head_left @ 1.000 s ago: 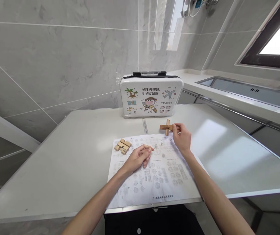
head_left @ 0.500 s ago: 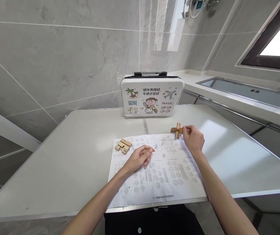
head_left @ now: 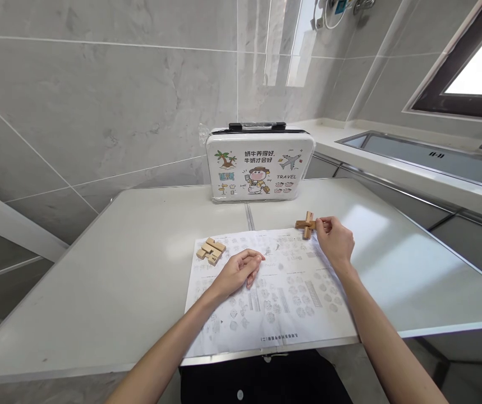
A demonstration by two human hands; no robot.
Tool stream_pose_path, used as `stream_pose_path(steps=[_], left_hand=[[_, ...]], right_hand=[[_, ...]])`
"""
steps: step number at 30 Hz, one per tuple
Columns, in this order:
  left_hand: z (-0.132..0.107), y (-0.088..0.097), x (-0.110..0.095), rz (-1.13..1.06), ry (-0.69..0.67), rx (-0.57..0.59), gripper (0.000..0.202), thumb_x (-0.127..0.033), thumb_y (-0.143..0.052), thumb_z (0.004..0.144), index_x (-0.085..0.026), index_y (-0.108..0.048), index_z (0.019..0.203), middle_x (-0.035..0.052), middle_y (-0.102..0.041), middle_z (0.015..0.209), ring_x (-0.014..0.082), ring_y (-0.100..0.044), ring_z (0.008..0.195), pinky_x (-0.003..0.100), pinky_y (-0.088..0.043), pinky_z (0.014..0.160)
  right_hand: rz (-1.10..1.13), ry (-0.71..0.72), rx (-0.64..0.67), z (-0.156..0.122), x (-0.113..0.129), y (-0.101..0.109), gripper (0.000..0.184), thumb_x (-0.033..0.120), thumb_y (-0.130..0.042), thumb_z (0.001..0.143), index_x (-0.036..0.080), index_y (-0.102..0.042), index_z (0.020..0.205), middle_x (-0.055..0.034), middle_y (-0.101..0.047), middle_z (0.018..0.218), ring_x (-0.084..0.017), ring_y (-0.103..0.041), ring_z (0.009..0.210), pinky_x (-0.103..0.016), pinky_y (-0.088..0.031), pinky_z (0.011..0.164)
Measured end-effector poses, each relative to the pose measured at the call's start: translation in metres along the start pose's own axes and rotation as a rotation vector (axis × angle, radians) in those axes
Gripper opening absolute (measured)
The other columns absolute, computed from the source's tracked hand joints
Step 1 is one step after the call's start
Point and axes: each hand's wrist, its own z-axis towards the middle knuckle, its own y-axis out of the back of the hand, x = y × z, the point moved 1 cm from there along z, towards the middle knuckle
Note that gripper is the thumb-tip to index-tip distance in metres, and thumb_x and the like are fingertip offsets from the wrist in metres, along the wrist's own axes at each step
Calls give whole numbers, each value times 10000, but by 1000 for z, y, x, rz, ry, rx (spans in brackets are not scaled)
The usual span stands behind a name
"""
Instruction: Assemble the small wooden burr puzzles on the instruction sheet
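Note:
Between the thumb and fingers of my right hand (head_left: pixel 335 240) is one end of a cross-shaped wooden burr puzzle (head_left: pixel 307 230), made of interlocking brown pieces. It is at the far right edge of the printed sheet. My left hand (head_left: pixel 238 269) lies on the sheet (head_left: pixel 241 331), its fingers curled together and thumb against them, with nothing visible in it. Just beyond its far left side, several lighter wooden puzzle pieces (head_left: pixel 211 251) lie in a flat group on the sheet's corner, one marked with a dark figure. The sheet carries small diagrams and text, upside down to me.
A white cartoon-printed case (head_left: pixel 260 168) with a black handle stands upright at the back of the white folding table (head_left: pixel 110 280), near the tiled wall. To the right is a counter with a sink (head_left: pixel 430 154). A seam runs across the table's middle.
My right hand and the wooden cross have shifted very slightly to the right, and the cross has turned a little. The left hand and the loose pieces stay in place.

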Motion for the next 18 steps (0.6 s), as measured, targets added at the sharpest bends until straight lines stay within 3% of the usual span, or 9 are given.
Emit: stream_pose_path(steps=[12, 18], left_hand=[[-1, 0, -3, 44, 2, 11, 430, -581, -664, 949, -165, -640, 1055, -62, -498, 617, 79, -433, 498, 235, -398, 542], [-2, -1, -4, 46, -3, 11, 446, -602, -663, 938, -168, -644, 1039, -63, -495, 593, 83, -434, 486, 239, -386, 534]], right_hand=[[-27, -41, 11, -1, 3, 2, 261, 458, -587, 938, 230, -711, 962, -40, -767, 859, -239, -662, 785, -319, -398, 700], [45, -32, -103, -2, 5, 8, 336, 509, -547, 974, 197, -671, 963, -66, -732, 881, -218, -624, 736, -337, -400, 708]])
